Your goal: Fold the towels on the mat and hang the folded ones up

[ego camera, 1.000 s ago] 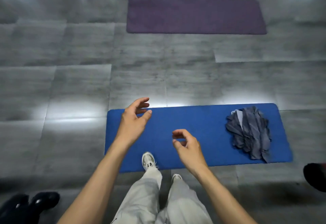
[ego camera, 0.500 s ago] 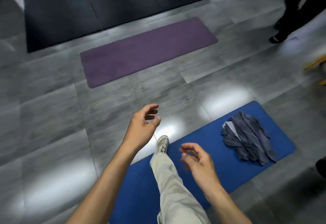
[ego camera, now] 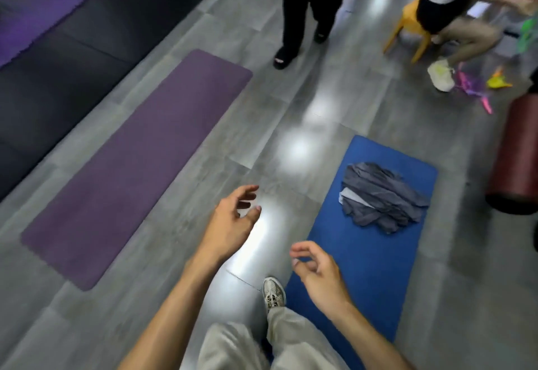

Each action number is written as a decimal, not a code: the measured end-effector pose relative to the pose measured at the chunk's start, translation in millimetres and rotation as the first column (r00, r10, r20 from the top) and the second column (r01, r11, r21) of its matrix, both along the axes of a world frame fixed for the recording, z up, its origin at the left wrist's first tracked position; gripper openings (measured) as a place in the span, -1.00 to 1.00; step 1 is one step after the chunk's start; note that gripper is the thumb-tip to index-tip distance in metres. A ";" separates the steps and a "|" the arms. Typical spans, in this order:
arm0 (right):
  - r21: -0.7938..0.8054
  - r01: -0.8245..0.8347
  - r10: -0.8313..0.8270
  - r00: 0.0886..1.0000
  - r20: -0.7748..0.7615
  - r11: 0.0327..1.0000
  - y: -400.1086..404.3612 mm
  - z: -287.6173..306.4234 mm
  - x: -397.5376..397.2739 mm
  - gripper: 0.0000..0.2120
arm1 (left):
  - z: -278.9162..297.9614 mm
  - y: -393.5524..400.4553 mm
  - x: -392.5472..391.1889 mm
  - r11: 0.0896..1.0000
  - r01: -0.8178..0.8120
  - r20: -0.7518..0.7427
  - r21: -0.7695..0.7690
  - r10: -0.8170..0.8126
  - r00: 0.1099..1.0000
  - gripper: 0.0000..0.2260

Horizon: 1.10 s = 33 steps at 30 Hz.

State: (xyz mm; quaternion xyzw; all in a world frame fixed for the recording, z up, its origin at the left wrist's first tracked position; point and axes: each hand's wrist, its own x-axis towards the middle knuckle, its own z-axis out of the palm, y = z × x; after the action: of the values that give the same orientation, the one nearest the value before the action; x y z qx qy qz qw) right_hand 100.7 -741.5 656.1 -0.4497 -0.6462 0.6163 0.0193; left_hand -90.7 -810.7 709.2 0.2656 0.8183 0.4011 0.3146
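Note:
A crumpled heap of grey towels [ego camera: 381,196] lies on the far half of a blue mat [ego camera: 364,267] at the right. My left hand [ego camera: 231,225] hangs over the bare grey floor left of the mat, fingers apart and empty. My right hand [ego camera: 318,275] hovers above the mat's near left edge, fingers loosely curled with nothing in them, well short of the towels. My foot in a pale shoe [ego camera: 273,292] stands on the floor by the mat's left edge.
A long purple mat [ego camera: 131,171] lies to the left, with black matting [ego camera: 72,58] and another purple mat beyond it. A standing person in black [ego camera: 305,14] and a person on a yellow stool [ego camera: 413,24] are ahead. A dark red cylinder [ego camera: 521,148] stands at the right edge.
The view has swung round to the right, so the blue mat now runs away from me at the right. Two other people have come into view. Both hands stay empty.

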 end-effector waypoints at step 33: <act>-0.062 0.977 -0.970 0.210 0.123 0.203 157.5 -95.2 -21.5 -0.70 | -122.4 393.6 12.9 0.503 0.851 0.348 -0.148 -0.779 0.521 -0.70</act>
State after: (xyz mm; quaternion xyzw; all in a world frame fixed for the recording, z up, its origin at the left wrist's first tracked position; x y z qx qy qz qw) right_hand 79.3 -584.0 560.9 -0.7731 -0.1803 0.4934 0.3554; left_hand -77.8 -417.1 586.8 0.5210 0.6003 0.1025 0.5980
